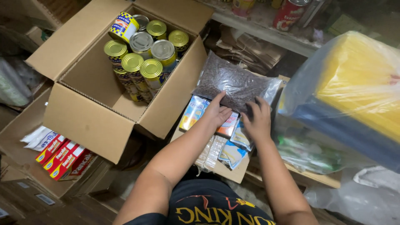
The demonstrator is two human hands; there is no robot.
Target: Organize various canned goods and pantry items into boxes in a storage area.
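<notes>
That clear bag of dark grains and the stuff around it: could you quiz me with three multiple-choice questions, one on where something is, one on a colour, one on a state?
1. Where do the tin cans stand?
A. In the open cardboard box
B. On the floor
C. On the person's lap

2. What colour are the flat cartons at lower left?
A. Green
B. Red
C. Black

3. How does the clear bag of dark grains lie?
A. Torn and spilled
B. Hanging from a hook
C. Closed, with both hands on its near edge

Answers: 1 A, the cans stand stacked in the box's far corner. 2 B, their faces are red. 3 C, the left hand and right hand rest on it; nothing has spilled.
</notes>
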